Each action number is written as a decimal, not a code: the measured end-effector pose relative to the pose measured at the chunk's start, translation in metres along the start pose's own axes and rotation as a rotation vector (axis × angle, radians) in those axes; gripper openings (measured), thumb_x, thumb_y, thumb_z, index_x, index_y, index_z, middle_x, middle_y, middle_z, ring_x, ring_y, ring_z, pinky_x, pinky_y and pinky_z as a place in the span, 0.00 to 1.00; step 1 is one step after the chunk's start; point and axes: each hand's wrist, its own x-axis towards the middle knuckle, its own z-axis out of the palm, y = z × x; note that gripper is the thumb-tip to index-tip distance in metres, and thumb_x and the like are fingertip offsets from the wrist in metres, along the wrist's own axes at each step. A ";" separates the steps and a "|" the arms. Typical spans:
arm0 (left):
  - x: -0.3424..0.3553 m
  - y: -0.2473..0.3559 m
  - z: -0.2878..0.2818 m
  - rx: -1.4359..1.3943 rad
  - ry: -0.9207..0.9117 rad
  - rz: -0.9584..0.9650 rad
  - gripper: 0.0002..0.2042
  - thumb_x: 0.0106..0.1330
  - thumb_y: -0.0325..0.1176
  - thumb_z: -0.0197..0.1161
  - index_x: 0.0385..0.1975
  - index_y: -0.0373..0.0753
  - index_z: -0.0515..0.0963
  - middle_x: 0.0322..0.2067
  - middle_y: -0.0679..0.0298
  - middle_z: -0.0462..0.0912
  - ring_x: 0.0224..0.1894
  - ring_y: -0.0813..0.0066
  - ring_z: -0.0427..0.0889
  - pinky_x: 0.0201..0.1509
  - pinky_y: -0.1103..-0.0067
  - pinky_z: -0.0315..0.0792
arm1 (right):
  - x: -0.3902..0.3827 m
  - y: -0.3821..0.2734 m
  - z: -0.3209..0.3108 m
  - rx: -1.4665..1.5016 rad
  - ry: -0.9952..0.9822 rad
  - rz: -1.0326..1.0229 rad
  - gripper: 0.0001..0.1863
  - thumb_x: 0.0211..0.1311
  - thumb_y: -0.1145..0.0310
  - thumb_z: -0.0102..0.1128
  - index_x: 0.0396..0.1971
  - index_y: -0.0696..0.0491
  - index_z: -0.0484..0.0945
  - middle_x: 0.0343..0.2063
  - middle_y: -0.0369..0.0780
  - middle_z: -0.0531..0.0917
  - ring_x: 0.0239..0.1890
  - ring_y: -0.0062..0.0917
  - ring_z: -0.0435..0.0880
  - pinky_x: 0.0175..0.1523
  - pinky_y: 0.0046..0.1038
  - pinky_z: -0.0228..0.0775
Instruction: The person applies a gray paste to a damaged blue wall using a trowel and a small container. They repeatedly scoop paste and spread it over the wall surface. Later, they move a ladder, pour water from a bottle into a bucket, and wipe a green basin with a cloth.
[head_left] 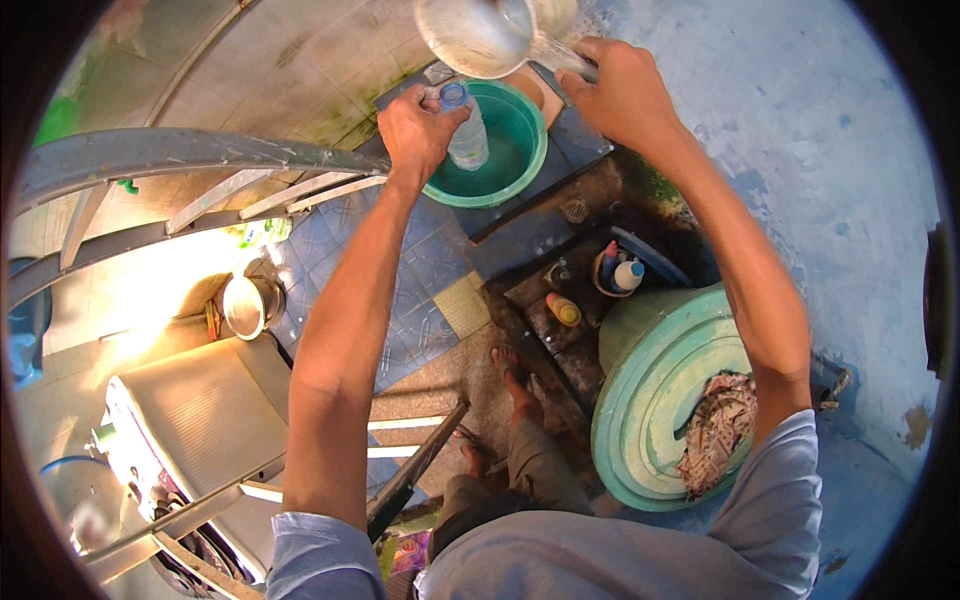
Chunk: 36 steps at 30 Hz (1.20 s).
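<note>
My left hand [415, 135] is closed round the upper part of a clear plastic bottle [468, 145] with a blue neck. The bottle stands inside, or just above, a green basin [537, 165] of water; whether it touches the bottom I cannot tell. Up and to the right, my right hand [630, 95] grips the handle of a pale, round-bowled water dipper [465, 40]. The dipper's bowl is above the basin's far side, partly cut off by the picture's top edge. What it contains is blurred.
A large green lidded bin [610, 440] with a crumpled cloth [715, 440] stands near my right arm. A small tub of bottles [620, 275] and a yellow-capped bottle [563, 310] sit beside it. Metal ladder-like rails [200, 150] and a washing machine [205, 400] are at left.
</note>
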 end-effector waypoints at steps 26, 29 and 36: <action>-0.274 0.057 -0.174 0.014 0.298 -0.046 0.14 0.41 0.30 0.76 0.26 0.35 0.77 0.25 0.61 0.80 0.29 0.71 0.79 0.37 0.76 0.74 | -0.260 -0.038 0.255 0.393 -0.225 0.847 0.32 0.55 0.57 0.61 0.55 0.62 0.70 0.48 0.57 0.76 0.53 0.49 0.74 0.57 0.44 0.67; -0.312 0.086 -0.218 -0.034 0.244 -0.037 0.14 0.41 0.30 0.76 0.26 0.35 0.77 0.25 0.61 0.80 0.29 0.72 0.80 0.37 0.77 0.74 | -0.323 -0.058 0.242 0.475 -0.333 0.887 0.30 0.57 0.59 0.58 0.55 0.63 0.70 0.50 0.56 0.75 0.54 0.47 0.74 0.57 0.43 0.66; -0.389 0.155 -0.335 -0.228 0.205 0.081 0.16 0.37 0.27 0.76 0.27 0.34 0.79 0.26 0.61 0.81 0.28 0.76 0.80 0.34 0.81 0.74 | -0.396 -0.076 0.206 0.423 -0.328 0.771 0.27 0.54 0.61 0.60 0.50 0.65 0.73 0.46 0.56 0.78 0.51 0.46 0.77 0.55 0.39 0.68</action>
